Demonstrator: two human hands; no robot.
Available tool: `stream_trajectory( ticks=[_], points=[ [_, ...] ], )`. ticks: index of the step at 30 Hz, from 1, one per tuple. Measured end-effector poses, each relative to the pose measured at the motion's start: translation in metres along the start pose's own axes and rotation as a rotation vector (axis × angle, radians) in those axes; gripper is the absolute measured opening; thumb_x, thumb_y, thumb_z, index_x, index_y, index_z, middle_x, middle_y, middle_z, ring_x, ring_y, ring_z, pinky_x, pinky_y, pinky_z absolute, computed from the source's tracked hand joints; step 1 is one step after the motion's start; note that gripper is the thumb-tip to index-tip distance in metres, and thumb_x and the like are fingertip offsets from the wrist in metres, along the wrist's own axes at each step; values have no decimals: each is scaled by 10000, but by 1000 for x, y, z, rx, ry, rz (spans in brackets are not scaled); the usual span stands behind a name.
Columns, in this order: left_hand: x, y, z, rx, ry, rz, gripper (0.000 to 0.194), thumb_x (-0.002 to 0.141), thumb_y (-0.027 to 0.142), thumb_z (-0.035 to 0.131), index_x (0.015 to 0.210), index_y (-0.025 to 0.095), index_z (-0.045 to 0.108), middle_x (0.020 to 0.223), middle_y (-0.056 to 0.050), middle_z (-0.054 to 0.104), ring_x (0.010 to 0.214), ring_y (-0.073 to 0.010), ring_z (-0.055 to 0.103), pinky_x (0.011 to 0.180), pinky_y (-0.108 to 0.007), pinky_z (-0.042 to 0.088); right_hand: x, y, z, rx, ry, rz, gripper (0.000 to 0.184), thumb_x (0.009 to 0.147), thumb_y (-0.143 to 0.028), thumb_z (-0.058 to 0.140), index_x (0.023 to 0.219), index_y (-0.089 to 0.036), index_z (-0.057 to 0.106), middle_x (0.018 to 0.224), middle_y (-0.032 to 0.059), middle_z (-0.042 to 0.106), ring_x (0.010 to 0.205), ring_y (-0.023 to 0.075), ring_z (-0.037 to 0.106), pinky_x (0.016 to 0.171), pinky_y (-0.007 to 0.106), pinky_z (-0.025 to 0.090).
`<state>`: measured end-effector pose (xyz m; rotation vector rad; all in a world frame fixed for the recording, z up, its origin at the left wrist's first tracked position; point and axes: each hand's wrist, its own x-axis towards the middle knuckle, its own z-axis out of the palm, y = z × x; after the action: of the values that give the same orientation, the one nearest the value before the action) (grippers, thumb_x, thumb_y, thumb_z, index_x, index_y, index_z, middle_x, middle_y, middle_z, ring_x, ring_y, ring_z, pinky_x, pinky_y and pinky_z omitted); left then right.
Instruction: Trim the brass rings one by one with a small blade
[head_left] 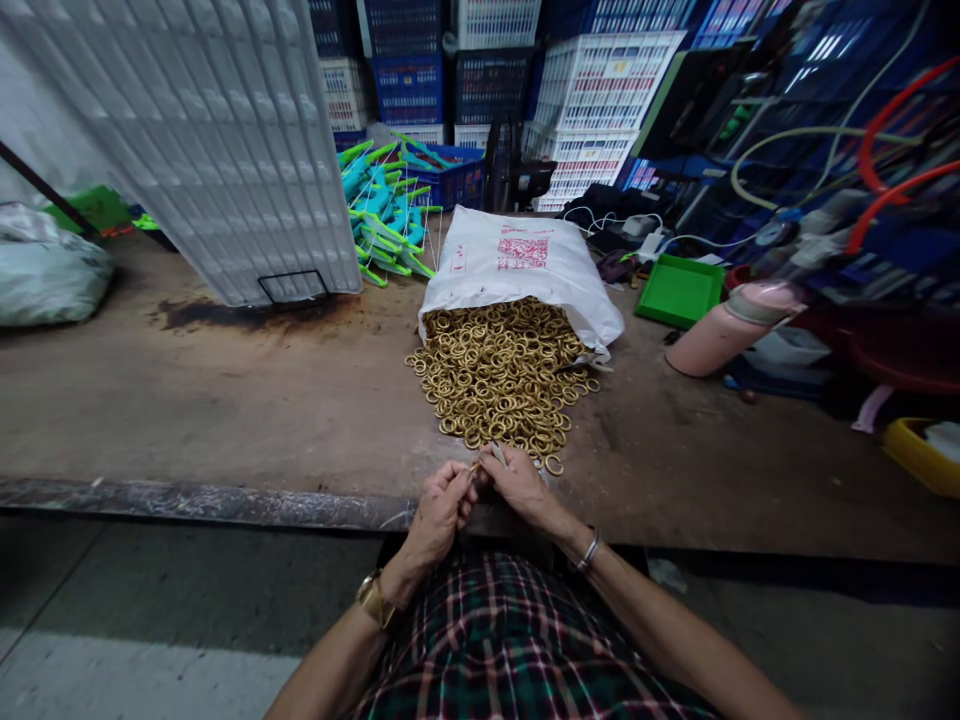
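Close to the table's front edge, my left hand (441,508) is closed, pinching a brass-coloured ring (475,467) at the fingertips. My right hand (523,490) is closed beside it, its fingertips meeting the ring. A thin, pale, blade-like tool (499,456) sticks out of the right fingers; most of it is hidden. Just beyond both hands spreads a heap of brass-coloured rings (495,375), spilling from the mouth of a white woven sack (480,245) with red print. One loose ring (553,465) lies to the right of my right hand.
A tall white ribbed panel (262,150) stands at the left on the brown table (300,400). Green and blue plastic pieces (390,215) lie behind the heap. To the right are a green tray (679,290), a pink bottle (727,330) and a yellow container (919,455). Stacked crates (600,85) fill the back.
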<state>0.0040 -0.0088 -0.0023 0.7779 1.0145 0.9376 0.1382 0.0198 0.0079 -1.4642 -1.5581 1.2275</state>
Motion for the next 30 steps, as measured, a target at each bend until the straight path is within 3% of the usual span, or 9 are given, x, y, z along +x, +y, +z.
stream_trajectory(
  ticks=[3, 9, 18, 22, 25, 30],
  points=[
    [0, -1, 0, 4, 23, 15, 355, 734, 511, 570, 734, 168, 481, 574, 53, 463, 410, -33, 338, 381, -153, 209, -3, 2, -1, -191, 31, -49, 202, 798, -235, 368, 657, -181, 503, 579, -22, 500, 546, 104, 426, 535, 208, 320],
    [0, 4, 1, 85, 37, 51, 382, 728, 539, 561, 699, 166, 482, 514, 64, 430, 387, -36, 282, 384, -172, 197, -10, 5, 2, -571, -101, -156, 169, 717, -106, 406, 734, -192, 550, 640, 2, 563, 582, 114, 445, 564, 216, 282],
    [-6, 5, 3, 228, 94, 240, 322, 743, 467, 581, 651, 167, 513, 544, 36, 459, 476, -75, 352, 466, -201, 277, -5, 4, -2, -671, -219, -143, 241, 735, -99, 393, 849, -185, 587, 725, 32, 627, 614, 130, 499, 570, 225, 284],
    [-19, 15, 9, 221, -12, 241, 304, 757, 449, 580, 660, 165, 532, 566, 22, 493, 476, -71, 369, 462, -198, 282, -2, 3, -3, -735, -209, -93, 185, 762, -163, 427, 854, -172, 587, 721, 40, 627, 603, 127, 494, 538, 228, 257],
    [-22, 24, 12, 52, -89, 124, 328, 757, 475, 571, 670, 163, 517, 530, 32, 473, 412, -50, 326, 400, -187, 237, -1, 3, -5, -743, -141, -63, 154, 763, -169, 434, 815, -178, 578, 685, 22, 607, 583, 115, 465, 530, 223, 246],
    [-13, 27, 1, -275, -2, -80, 331, 688, 437, 653, 697, 150, 489, 657, 10, 550, 426, -31, 367, 367, -148, 231, 0, 13, -34, -651, 209, -8, 206, 838, -241, 362, 729, -187, 528, 608, -4, 533, 541, 109, 416, 522, 220, 248]
  ],
)
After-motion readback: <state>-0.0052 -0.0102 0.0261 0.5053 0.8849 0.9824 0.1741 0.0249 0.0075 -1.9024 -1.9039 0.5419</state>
